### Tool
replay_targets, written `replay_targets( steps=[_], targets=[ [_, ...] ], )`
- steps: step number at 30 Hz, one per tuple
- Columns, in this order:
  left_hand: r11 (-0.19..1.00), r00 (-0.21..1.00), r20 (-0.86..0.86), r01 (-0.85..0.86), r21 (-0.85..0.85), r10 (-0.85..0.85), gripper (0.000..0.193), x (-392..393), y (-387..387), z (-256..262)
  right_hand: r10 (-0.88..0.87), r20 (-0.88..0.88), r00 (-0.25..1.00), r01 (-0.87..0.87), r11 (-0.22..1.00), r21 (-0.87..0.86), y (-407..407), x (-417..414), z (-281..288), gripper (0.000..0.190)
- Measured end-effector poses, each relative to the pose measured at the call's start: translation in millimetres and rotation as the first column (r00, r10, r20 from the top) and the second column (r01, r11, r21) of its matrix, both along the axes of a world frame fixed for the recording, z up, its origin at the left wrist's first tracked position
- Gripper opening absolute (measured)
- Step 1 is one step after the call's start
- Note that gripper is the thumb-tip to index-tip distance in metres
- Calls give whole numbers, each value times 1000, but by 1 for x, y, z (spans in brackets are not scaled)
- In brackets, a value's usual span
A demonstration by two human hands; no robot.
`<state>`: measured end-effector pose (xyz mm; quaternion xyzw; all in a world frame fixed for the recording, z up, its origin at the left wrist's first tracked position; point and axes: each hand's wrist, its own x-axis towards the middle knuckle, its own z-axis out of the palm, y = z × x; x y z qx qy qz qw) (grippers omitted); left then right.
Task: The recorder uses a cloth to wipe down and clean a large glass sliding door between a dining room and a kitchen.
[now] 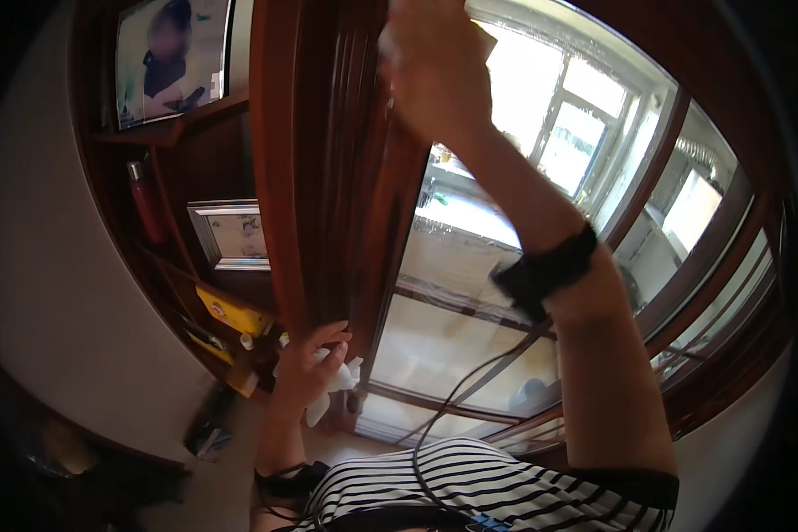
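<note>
My right hand [439,73] is raised at the top of the view, against the edge of a dark wooden door frame [366,219] beside a glass pane [452,266]. It is blurred, and its fingertips are hidden, so whether it grips something cannot be told. A black strap with a small device [545,272] circles my right forearm. Lower down, my left hand [309,372] is close to the frame, its fingers partly curled. White crumpled tissue or cloth [339,374] shows under its thumb and palm and hangs below it.
Left of the frame, wooden shelves [206,159] hold a large picture [169,63], a red bottle [147,206], a silver picture frame [236,236] and a yellow box [233,311]. A black cable [455,392] hangs before my striped shirt [399,472]. A window [572,126] shows through the glass.
</note>
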<state>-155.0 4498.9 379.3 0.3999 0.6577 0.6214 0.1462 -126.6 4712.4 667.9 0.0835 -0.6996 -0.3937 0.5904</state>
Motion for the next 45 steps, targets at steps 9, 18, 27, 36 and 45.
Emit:
replay_targets(
  steps=[9, 18, 27, 36, 45],
  targets=[
    [997, 949, 314, 55, -46, -38, 29, -11, -8, -13, 45, 926, 375, -216, 976, 40, 29, 53, -240, 16],
    [971, 958, 163, 224, 81, -235, 28, 20, 36, 5, -24, -187, 982, 78, 954, 288, 14, 45, 46, 39],
    [984, 984, 21, 178, 14, -178, 37, 14, 62, -11, -124, -30, 992, 127, 985, 120, 81, 168, 74, 50],
    [977, 996, 84, -33, 212, 16, 32, 16, 71, -26, -510, -281, 813, 496, 859, -125, 156, 397, 64, 51],
    [824, 295, -788, 0, 566, 541, 48, 133, 169, 128, -274, -264, 925, 205, 944, -259, 188, 469, 63, 44]
  ],
)
